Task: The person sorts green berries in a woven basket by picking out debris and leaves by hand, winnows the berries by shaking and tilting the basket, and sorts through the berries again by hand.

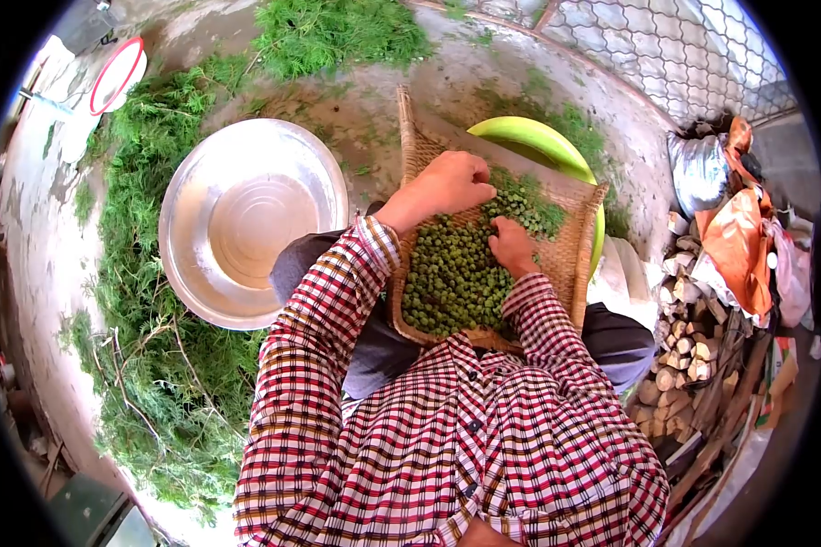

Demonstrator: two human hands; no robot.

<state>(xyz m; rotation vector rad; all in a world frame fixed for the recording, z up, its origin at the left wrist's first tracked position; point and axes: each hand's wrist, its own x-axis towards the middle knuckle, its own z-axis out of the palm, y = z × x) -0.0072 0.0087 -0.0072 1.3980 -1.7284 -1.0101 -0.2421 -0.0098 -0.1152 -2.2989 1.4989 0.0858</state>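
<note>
A woven basket tray [573, 264] rests across my lap, its near part covered by small round green cones [456, 278]. Greener sprigs [543, 214] lie at its far right side. My left hand [442, 191] is over the far left part of the tray, fingers curled together at the edge of the cones and sprigs. Lower and to the right, my right hand [513, 246] touches the pile with its fingers bent inward. Whatever either hand pinches is too small or hidden to make out.
A wide metal basin [255, 219] stands to the left on cut green branches [146, 301]. Behind the tray is a lime-green basin [543, 137]. More greenery [337, 36] lies farther off. Split firewood [684, 356] and an orange bag [737, 251] are at right.
</note>
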